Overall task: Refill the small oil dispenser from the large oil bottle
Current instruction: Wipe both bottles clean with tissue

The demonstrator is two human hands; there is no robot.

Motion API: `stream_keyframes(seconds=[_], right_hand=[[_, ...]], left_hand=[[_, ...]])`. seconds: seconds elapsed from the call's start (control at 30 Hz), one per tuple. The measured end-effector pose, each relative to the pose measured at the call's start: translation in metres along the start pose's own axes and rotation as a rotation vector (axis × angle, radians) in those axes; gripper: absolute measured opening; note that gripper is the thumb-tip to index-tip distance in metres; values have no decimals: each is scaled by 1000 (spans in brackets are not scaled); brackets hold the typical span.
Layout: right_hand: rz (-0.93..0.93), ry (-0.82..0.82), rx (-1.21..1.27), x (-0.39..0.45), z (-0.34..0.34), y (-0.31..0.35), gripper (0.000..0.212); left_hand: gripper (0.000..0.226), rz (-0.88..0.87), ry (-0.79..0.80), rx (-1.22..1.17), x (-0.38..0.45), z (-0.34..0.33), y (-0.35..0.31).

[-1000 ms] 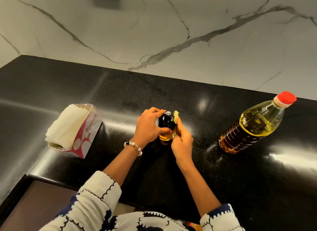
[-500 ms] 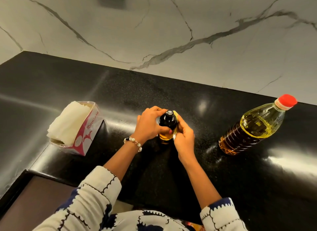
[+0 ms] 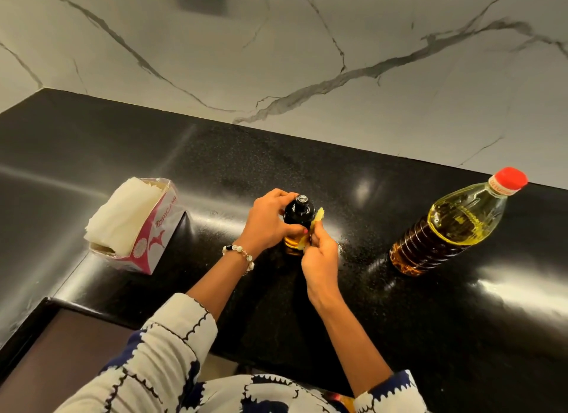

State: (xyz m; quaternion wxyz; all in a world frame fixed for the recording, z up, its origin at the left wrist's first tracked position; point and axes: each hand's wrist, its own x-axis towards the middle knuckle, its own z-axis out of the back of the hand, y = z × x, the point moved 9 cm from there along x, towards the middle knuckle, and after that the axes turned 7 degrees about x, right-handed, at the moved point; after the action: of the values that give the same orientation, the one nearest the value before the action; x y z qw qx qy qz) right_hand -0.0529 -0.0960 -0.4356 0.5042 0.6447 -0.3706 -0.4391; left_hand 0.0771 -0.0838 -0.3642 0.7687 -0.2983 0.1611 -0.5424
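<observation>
The small oil dispenser, dark on top with amber oil below, stands upright in the middle of the black counter. My left hand grips it from the left, fingers curled round its upper part. My right hand sits at its right side and pinches a yellow strip that sticks out beside the dispenser. The large oil bottle, clear with yellow oil and a red cap, stands to the right, apart from both hands, its cap on.
An open pink-and-white tissue box lies on the counter to the left. A marble wall rises behind. The counter's front edge and a lower brown surface are at the bottom left.
My right hand has drawn back a little from the dispenser's side, and the yellow strip shows again between the hand and the dispenser. The left hand keeps its grip.
</observation>
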Motion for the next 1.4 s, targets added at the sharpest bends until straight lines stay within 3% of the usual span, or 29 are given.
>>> stream_keyframes(seconds=[0.1,0.27,0.5,0.6,0.73,0.9,1.0,1.17,1.27,1.4], right_hand=[[-23,-31,-20,9,5,-6,79],[-138,28,13,6,6,-30,67],[26,100,33,11,2,4,73],[2,142,-9,17,-2,-2,76],[-67,140,-51,6,-1,-22,73],[50,131,-49,-3,-11,-8,70],[80,140,2,5,-11,4,75],[-27,206,-3,19,-13,-13,74],[-105,165,-52,11,-10,-29,71],[-29,142,-28,-8,-14,-14,75]], left_hand=[[73,7,-6,6,-1,0,-1],[74,20,42,-41,-1,-3,4],[71,-83,370,-66,3,0,8],[79,-20,254,-135,-2,3,17],[68,179,-4,-326,-26,-6,36],[54,246,-137,-332,-33,-8,33],[49,226,-117,-371,-28,-5,28],[45,238,-23,-458,-25,-5,33],[48,265,14,-520,-27,-7,38],[52,282,87,-599,-26,-12,42]])
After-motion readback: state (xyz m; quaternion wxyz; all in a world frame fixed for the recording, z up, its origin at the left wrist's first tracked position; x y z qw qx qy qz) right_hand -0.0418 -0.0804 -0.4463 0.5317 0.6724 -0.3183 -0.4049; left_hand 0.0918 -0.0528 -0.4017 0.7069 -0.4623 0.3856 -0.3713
